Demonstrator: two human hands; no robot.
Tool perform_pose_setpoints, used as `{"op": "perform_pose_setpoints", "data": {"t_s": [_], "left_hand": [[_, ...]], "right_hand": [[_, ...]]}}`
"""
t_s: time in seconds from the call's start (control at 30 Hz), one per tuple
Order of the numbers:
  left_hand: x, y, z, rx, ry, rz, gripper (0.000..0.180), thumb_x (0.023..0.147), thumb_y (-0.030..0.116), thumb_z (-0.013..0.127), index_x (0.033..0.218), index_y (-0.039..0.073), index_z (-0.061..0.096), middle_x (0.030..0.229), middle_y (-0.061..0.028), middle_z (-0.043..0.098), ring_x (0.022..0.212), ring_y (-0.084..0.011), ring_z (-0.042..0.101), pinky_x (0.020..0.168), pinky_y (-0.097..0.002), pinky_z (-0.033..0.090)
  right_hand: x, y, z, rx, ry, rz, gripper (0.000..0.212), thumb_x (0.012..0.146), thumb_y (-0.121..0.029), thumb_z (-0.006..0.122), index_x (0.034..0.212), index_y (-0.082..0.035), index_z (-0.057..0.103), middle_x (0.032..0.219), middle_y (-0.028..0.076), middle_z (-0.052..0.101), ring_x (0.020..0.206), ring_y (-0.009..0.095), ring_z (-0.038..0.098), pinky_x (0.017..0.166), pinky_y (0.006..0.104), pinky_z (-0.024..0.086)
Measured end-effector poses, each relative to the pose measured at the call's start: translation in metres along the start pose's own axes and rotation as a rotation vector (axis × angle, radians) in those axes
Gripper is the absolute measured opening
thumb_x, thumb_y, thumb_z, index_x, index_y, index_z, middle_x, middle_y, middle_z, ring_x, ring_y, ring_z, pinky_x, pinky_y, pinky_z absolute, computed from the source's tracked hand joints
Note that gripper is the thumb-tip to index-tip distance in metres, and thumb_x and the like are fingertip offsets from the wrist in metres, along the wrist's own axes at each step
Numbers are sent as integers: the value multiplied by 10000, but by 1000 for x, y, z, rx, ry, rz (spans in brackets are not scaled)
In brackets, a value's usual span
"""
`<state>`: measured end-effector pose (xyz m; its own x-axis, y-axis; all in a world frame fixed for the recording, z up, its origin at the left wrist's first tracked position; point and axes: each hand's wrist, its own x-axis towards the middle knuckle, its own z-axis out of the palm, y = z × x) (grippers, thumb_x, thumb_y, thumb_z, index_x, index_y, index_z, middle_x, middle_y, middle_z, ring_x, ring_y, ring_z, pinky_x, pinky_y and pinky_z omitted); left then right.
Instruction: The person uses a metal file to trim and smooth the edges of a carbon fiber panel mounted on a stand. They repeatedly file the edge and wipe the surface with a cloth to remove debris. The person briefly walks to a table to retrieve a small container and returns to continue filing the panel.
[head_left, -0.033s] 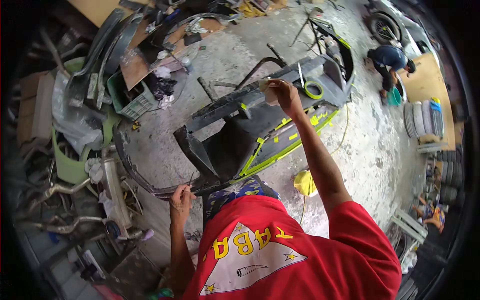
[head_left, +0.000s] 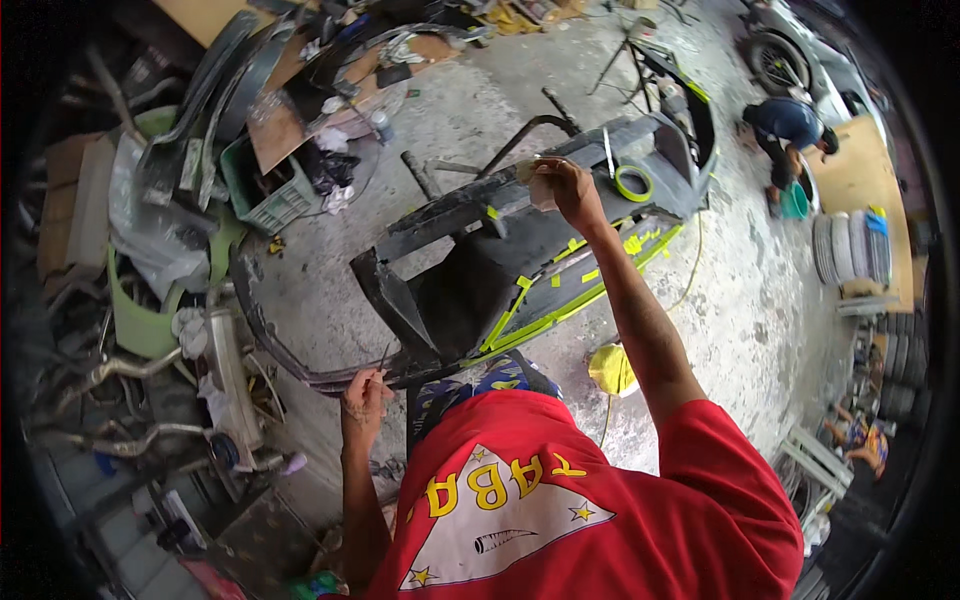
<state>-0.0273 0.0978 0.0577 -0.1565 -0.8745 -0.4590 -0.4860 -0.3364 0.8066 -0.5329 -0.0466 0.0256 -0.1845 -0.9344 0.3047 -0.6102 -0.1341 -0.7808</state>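
Note:
A black car bumper (head_left: 560, 222), edged with strips of yellow-green tape (head_left: 550, 318), lies across in front of me. Over its far side my right hand (head_left: 570, 192) is raised, fingers closed on a pale, thin, sheet-like piece (head_left: 541, 188). Down by the bumper's near left end is my left hand (head_left: 366, 396), its fingers pinched round a thin, dark, stick-like thing (head_left: 385, 357) whose kind I cannot make out. To the right of my right hand, a roll of green masking tape (head_left: 618, 182) rests on the bumper.
A green crate (head_left: 272, 208) with scraps stands at the left. Exhaust pipes (head_left: 150, 440) and body panels pile up beside it. On the right, another person (head_left: 785, 125) bends by a teal bucket (head_left: 794, 202). A yellow bundle (head_left: 610, 370) and a hose (head_left: 693, 265) lie on the floor.

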Motion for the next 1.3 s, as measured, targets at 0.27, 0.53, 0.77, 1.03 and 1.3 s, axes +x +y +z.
{"op": "perform_pose_setpoints", "data": {"t_s": [0.27, 0.53, 0.77, 1.03, 1.3], "left_hand": [[-48, 5, 37, -112, 110, -81, 262, 1096, 206, 548, 1149, -10, 687, 798, -69, 700, 555, -68, 518, 529, -254, 429], [-64, -3, 54, -67, 159, -76, 243, 1079, 202, 570, 1158, -12, 654, 791, -74, 714, 555, -90, 542, 533, -273, 447], [-53, 4, 49, -12, 123, -4, 239, 1067, 167, 552, 1204, -10, 637, 795, -118, 727, 593, -162, 628, 588, -318, 509], [-29, 2, 33, 48, 72, 3, 244, 1085, 203, 559, 1199, 5, 642, 750, -48, 662, 493, -68, 482, 459, -265, 406], [-10, 14, 17, 3, -71, -117, 237, 1077, 177, 562, 1217, -4, 626, 737, -55, 655, 455, -73, 483, 432, -270, 390]], "right_hand": [[4, 65, 70, -289, -222, -410, 260, 919, -101, 637, 1162, -109, 729, 1255, 146, 704, 1206, 353, 640, 1038, 482, 469], [18, 48, 60, -289, -266, -570, 256, 837, -123, 755, 1088, -79, 741, 1222, 63, 715, 1242, 310, 623, 1001, 482, 496], [-16, 15, 33, -148, -92, -256, 449, 914, -115, 731, 1351, -81, 632, 1417, 169, 602, 1306, 398, 568, 1116, 477, 444], [-105, -35, 10, 16, 85, -14, 382, 942, -7, 708, 1318, -29, 648, 1314, 187, 649, 1197, 331, 657, 1017, 401, 518], [-238, -80, 54, 268, -133, 506, 211, 1019, -83, 661, 1214, -15, 699, 1027, 110, 762, 877, 162, 727, 817, 308, 559]]}}
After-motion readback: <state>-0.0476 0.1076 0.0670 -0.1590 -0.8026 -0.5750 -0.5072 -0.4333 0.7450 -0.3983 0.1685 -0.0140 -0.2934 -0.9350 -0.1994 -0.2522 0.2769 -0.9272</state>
